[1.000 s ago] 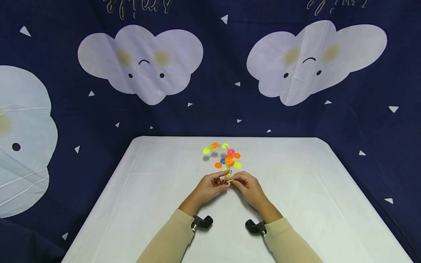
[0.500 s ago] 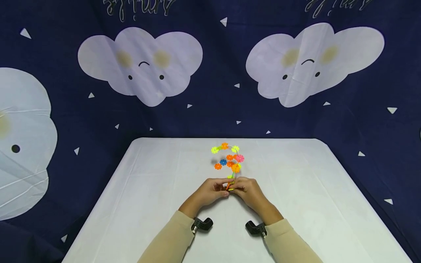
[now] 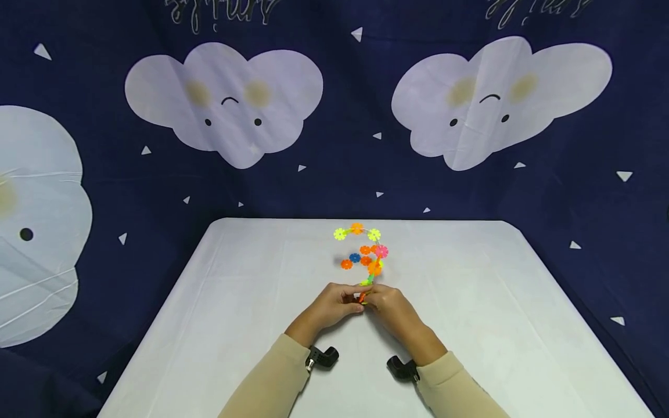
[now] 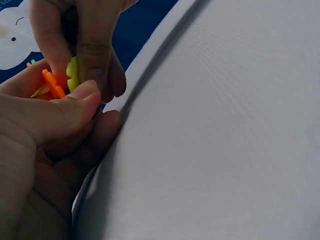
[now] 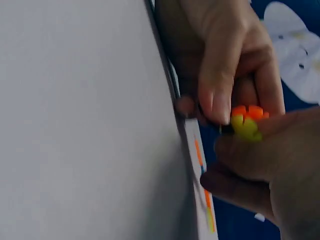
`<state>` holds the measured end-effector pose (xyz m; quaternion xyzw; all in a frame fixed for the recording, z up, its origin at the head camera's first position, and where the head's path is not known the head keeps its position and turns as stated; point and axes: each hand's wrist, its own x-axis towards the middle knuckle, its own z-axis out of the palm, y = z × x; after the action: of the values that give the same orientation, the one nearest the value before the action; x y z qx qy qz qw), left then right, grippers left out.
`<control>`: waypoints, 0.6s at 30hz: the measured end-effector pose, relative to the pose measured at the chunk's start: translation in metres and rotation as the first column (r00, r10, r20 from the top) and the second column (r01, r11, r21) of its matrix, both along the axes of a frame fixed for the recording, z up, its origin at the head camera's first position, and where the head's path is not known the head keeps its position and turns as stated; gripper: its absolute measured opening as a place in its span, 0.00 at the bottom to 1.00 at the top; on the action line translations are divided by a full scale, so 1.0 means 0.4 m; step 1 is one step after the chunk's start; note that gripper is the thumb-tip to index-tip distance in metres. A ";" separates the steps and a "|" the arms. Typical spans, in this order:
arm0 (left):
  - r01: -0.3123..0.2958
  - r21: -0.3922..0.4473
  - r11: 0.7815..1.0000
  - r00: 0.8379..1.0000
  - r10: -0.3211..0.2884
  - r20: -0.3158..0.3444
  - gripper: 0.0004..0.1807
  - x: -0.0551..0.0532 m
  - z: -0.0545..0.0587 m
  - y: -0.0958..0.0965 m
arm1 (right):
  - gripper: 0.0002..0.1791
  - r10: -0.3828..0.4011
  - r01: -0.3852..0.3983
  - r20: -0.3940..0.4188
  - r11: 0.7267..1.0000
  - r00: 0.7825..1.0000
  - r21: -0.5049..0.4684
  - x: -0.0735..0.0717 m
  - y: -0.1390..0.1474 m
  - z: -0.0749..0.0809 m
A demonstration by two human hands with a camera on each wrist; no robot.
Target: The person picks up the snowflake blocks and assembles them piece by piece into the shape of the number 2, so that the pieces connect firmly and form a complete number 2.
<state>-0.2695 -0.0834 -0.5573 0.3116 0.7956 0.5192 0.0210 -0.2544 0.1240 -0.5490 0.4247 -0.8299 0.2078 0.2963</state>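
A curved chain of joined flower-shaped plastic discs, with a pink disc (image 3: 382, 251) and an orange disc (image 3: 374, 267) on it, rises above the table from between both hands. My left hand (image 3: 334, 303) grips the near end of this chain, around another orange disc (image 4: 52, 83). Thumb and fingers of my right hand (image 3: 395, 310) pinch a yellow-green disc (image 4: 73, 74) against that orange one. In the right wrist view, the yellow-green disc (image 5: 246, 128) touches the orange disc (image 5: 250, 112). Fingers partly hide how the two fit together.
Behind the hands lie loose discs, among them a blue disc (image 3: 355, 258) and an orange disc (image 3: 346, 264). A white-covered table (image 3: 251, 261) bears everything. Beyond its far edge hangs a dark blue curtain (image 3: 345, 186) printed with clouds.
Both hands first drew slightly nearer the body, and the chain swung right with them. Since then the right hand has turned over the yellow-green disc, now mostly hidden in the head view.
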 end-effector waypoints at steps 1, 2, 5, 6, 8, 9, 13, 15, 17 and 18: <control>-0.003 0.005 1.000 1.000 0.003 -0.005 0.27 0.000 0.000 0.001 | 0.12 -0.010 0.010 -0.016 1.000 1.000 0.002 0.001 -0.004 -0.001; -0.007 0.013 1.000 1.000 0.007 -0.011 0.27 -0.001 0.000 0.001 | 0.12 -0.020 0.020 -0.025 1.000 0.999 -0.005 0.003 -0.007 -0.002; -0.019 0.050 0.999 0.999 0.020 -0.029 0.27 -0.004 -0.001 0.012 | 0.13 -0.061 0.061 0.001 0.994 0.998 -0.094 0.005 -0.008 -0.003; -0.027 0.068 0.997 0.999 0.029 -0.034 0.26 -0.007 -0.002 0.015 | 0.14 -0.068 0.072 0.031 0.987 0.997 -0.142 0.004 -0.008 -0.003; -0.041 0.105 0.994 0.998 0.045 -0.036 0.27 -0.011 -0.005 0.020 | 0.15 -0.070 0.094 0.105 0.967 0.992 -0.238 0.000 -0.005 -0.004; -0.047 0.120 0.992 0.998 0.051 -0.032 0.27 -0.013 -0.006 0.022 | 0.16 -0.065 0.100 0.132 0.955 0.989 -0.279 -0.003 -0.002 -0.004; -0.058 0.138 0.989 0.998 0.061 -0.013 0.27 -0.014 -0.005 0.020 | 0.16 -0.032 0.081 0.152 0.941 0.988 -0.327 -0.015 0.015 -0.008; -0.056 0.122 0.991 0.998 0.056 -0.001 0.26 -0.012 -0.004 0.017 | 0.15 -0.002 0.041 0.119 0.946 0.993 -0.322 -0.018 0.020 -0.009; -0.045 0.112 0.993 0.999 0.043 0.016 0.26 -0.010 -0.006 0.014 | 0.14 0.029 0.002 0.094 0.949 0.995 -0.315 -0.018 0.022 -0.010; -0.043 0.107 0.993 0.999 0.040 0.024 0.26 -0.010 -0.007 0.013 | 0.13 0.047 -0.018 0.086 0.949 0.995 -0.315 -0.018 0.022 -0.010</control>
<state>-0.2734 -0.0780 -0.5602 0.2900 0.7725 0.5650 0.0021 -0.2615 0.1329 -0.5529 0.3757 -0.7921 0.3612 0.3177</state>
